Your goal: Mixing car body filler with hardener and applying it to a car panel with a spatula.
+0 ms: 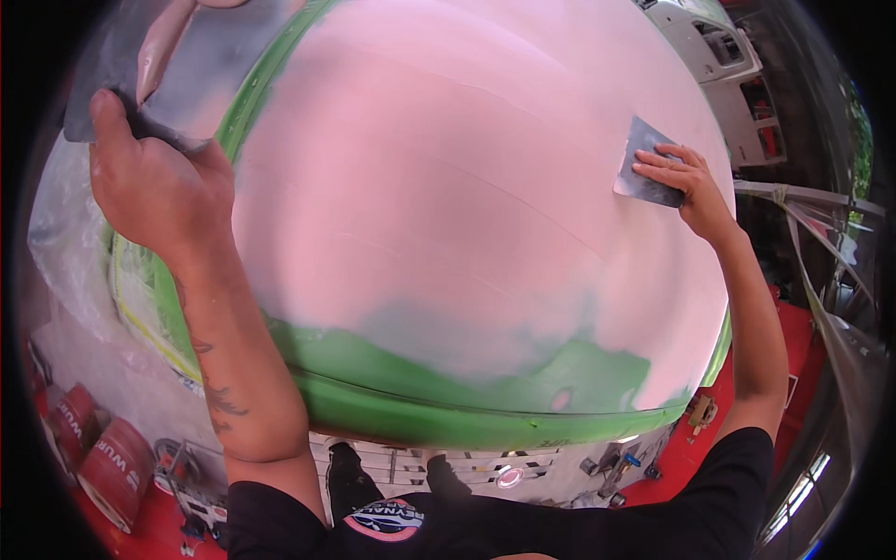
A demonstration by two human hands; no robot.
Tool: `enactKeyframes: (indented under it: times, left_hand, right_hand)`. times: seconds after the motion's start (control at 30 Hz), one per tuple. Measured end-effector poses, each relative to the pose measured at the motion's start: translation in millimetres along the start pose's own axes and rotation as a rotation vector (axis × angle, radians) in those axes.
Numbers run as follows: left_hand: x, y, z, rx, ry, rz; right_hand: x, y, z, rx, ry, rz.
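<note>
A large, curved vehicle body panel [448,187] fills the middle, mostly coated in pale pink filler, with green showing along its near and left edges. My right hand [691,187] grips a thin, dark grey filler spreader [644,163], its fingers laid across the blade, over the right side of the pink coat. My left hand [163,191] holds a grey mixing board [219,61] beyond the panel's left edge, thumb over its rim. A thick streak of pink filler [166,47] lies on the board. My left fingers are partly hidden.
Clear plastic sheeting [70,224] hangs at the left. Red drums [117,471] and a wheeled item stand on the red floor at lower left. My feet are on a pale slatted platform [401,467]. A white vehicle body part [709,51] and a metal frame [812,194] are at the right.
</note>
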State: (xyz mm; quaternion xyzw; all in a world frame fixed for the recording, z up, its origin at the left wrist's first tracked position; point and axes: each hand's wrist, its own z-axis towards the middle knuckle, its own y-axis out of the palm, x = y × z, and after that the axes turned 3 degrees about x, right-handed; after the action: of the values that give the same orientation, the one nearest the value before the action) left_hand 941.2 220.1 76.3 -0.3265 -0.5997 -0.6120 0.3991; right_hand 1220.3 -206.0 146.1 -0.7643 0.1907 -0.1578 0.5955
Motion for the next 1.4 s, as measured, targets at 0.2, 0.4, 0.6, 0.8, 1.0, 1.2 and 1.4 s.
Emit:
enactKeyframes:
  times: [0.2, 0.4, 0.6, 0.8, 1.0, 1.2, 1.4]
  left_hand:
    - [4, 8, -3, -0.057, -0.118, -0.235]
    - [-8, 1, 1, -0.332, -0.398, -0.488]
    - [0, -2, -4, -0.881, -0.718, -0.987]
    - [8, -7, 3, -0.6, -0.53, -0.983]
    - [6, -11, 16, -0.362, -0.348, -0.881]
    - [3, -21, 25, -0.517, -0.433, -1.015]
    - [0, -24, 27, -0.586, -0.357, -0.965]
  right_hand:
    - [-6, -42, -31, -0.237, 0.087, -0.402]
    - [-117, -69, 30, 0.691, -0.015, 0.299]
    - [-258, -33, 103, 0.939, -0.549, 0.448]
    - [-225, -35, 117, 0.572, -0.408, -0.003]
    - [-236, -20, 165, 0.507, -0.518, -0.094]
    - [-277, 2, 209, 0.448, -0.592, -0.019]
    - [-283, -6, 222, 0.363, -0.663, 0.017]
